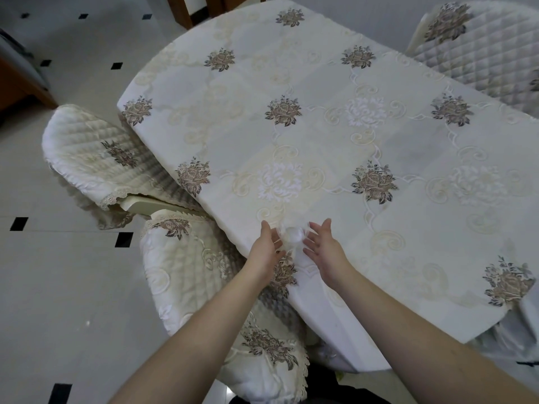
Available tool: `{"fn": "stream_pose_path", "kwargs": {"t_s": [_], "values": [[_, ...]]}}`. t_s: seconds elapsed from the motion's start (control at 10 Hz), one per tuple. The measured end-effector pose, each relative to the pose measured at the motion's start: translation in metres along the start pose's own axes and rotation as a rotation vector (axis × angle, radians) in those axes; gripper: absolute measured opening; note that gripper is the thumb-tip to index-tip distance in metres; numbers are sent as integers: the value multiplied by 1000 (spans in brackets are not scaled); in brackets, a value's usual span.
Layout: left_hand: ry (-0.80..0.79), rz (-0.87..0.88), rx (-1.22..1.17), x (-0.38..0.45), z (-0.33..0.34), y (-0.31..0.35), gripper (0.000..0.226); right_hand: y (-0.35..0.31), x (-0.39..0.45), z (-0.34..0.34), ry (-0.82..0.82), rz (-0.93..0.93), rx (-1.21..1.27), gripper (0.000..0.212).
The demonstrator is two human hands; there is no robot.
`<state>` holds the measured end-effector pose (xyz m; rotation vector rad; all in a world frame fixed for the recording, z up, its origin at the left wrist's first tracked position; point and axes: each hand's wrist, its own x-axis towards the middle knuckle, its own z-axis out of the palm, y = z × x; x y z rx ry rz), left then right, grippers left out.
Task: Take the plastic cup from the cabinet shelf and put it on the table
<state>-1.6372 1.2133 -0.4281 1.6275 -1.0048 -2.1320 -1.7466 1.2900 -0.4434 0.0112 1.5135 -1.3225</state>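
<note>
A clear plastic cup (292, 235) stands upright on the table (335, 135), close to its near left edge. The table wears a cream cloth with brown embroidered flowers. My left hand (264, 248) is just left of the cup, fingers spread, fingertips at or very near its wall. My right hand (322, 245) is just right of the cup, fingers apart and a small gap showing. Neither hand wraps around the cup. No cabinet is in sight.
Two quilted, cloth-covered chairs (204, 281) (96, 158) are tucked in along the table's left edge, and another chair (481, 45) is at the far right. White floor tiles with small black squares (73, 258) lie to the left. Wooden furniture (17, 83) is at the far left.
</note>
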Motion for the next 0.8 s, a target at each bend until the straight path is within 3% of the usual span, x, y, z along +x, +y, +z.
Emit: {"fn": "stream_pose_path", "kwargs": {"t_s": [0.3, 0.5, 0.6, 0.7, 0.8], "values": [[29, -24, 1, -3, -3, 6, 63, 0, -2, -6, 24, -22, -33, 65], [-4, 60, 124, -15, -14, 9, 62, 11, -20, -32, 31, -41, -207, 57], [-39, 68, 133, -28, -25, 6, 49, 15, -37, -47, 36, -8, -281, 54], [-37, 223, 442, -46, -44, 3, 46, 15, -52, -51, 48, -24, -406, 48], [-36, 522, 914, -66, -61, 5, 50, 16, -73, -48, 63, -116, -577, 48]]}}
